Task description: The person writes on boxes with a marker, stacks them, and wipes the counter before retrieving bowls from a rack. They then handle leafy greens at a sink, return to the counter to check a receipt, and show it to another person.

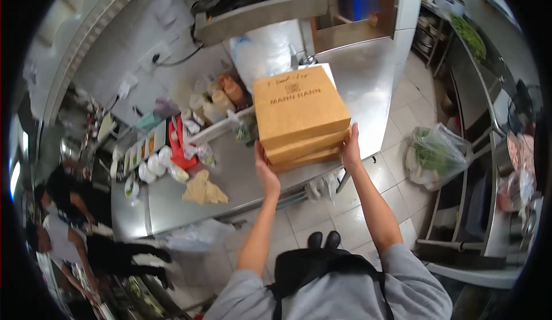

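Observation:
A stack of brown cardboard takeaway boxes (302, 104) is in front of me at the edge of the steel counter (368, 84). Handwriting and the printed words "MANN HANN" mark the top lid. My left hand (267, 172) presses against the left side of the stack near its lower front corner. On the opposite side, my right hand (351, 149) clasps the lower right corner. Part of the fingers on both hands is hidden behind the cardboard. Left of the stack lies a crumpled tan cloth (204, 188).
Squeeze bottles (221, 99) stand in a white basket behind the boxes, beside a row of ingredient trays (146, 147). Two people (69, 222) are at the far left. A plastic bag of greens (434, 153) rests on the tiled floor at right, near steel shelving.

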